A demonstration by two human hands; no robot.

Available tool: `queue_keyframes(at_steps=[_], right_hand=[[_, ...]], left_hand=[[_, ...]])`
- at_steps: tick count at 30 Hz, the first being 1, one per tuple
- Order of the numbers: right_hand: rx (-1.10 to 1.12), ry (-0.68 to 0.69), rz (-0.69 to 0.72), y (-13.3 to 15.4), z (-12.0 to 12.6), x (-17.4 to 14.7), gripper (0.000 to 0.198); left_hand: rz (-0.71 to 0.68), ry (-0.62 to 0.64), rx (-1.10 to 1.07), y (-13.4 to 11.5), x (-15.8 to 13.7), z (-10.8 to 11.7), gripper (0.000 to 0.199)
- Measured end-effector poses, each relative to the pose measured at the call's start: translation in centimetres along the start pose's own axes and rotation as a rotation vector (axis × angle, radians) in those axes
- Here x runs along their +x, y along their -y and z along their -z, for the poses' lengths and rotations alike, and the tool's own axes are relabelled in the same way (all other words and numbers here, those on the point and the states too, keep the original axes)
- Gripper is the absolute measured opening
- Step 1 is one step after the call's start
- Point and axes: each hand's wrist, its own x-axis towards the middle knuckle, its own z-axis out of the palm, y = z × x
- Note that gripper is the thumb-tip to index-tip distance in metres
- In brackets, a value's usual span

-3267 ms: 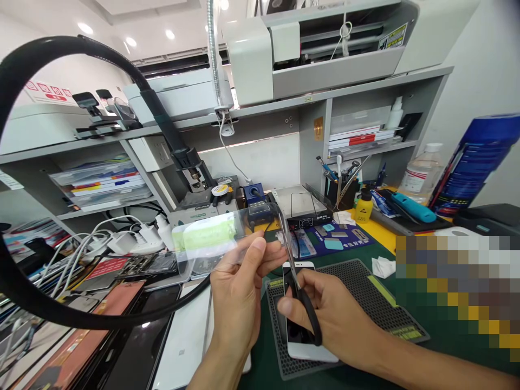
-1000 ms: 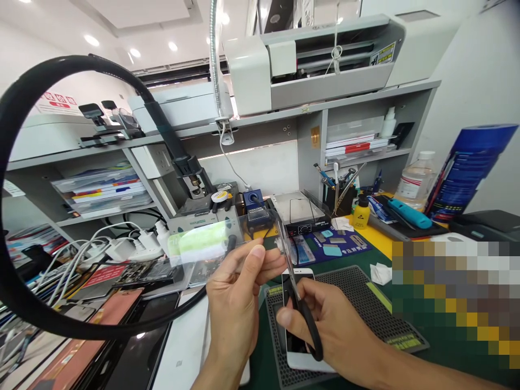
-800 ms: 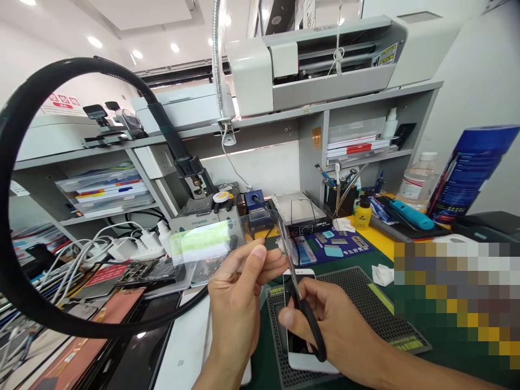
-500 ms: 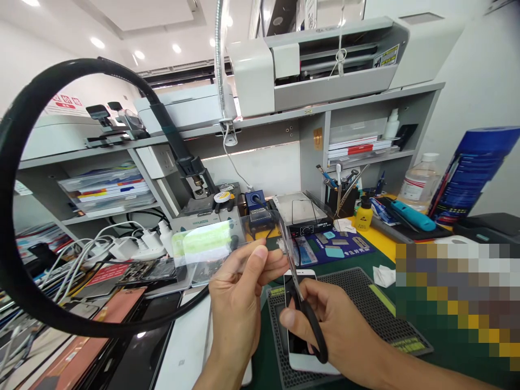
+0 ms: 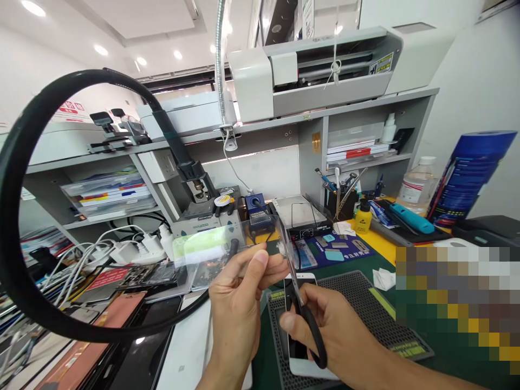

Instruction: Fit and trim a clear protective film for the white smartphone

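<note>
Between its thumb and fingers, my left hand point(image 5: 239, 292) pinches a clear plastic film point(image 5: 252, 233) with a pale green and white area toward its left end. My right hand point(image 5: 333, 319) is closed round the black handles of a pair of scissors point(image 5: 312, 330). The scissor blades point up and lie at the right edge of the film, just beside my left fingertips. Below the hands, a white phone point(image 5: 303, 368) with a dark screen rests on a grey perforated mat point(image 5: 353, 303); my right hand and the scissors partly cover it.
A thick black hose point(image 5: 10, 216) loops across the left side. Phones and parts crowd the left bench, among them a white phone back point(image 5: 182, 346). Behind stand a soldering station point(image 5: 211, 227), a tool holder point(image 5: 343, 200) and a yellow bottle point(image 5: 363, 216). A crumpled tissue point(image 5: 384, 279) lies right of the mat.
The view has tilted up slightly, so the background sits a little lower. Both hands keep nearly the same place, with the film and scissors still held.
</note>
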Motion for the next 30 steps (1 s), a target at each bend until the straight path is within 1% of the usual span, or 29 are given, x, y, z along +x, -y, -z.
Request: queue_keyframes(at_steps=[10, 14, 20, 26, 30], right_hand=[[-0.023, -0.005, 0.026, -0.57, -0.12, -0.17, 0.045], [-0.032, -0.003, 0.023, -0.87, -0.03, -0.1, 0.045], [0.013, 0.01, 0.026, -0.92, -0.03, 0.15, 0.046], [0.052, 0.01, 0.022, -0.72, -0.03, 0.19, 0.047], [0.052, 0.007, 0.021, -0.95, -0.11, 0.16, 0.049]], left_hand=[[0.012, -0.014, 0.0, -0.15, 0.09, -0.07, 0.023], [0.026, -0.04, -0.003, -0.2, 0.07, -0.07, 0.026], [0.031, -0.042, -0.004, -0.16, 0.09, -0.09, 0.026], [0.041, -0.075, 0.002, -0.18, -0.15, -0.52, 0.031], [0.048, -0.064, -0.01, -0.08, -0.16, -0.43, 0.029]])
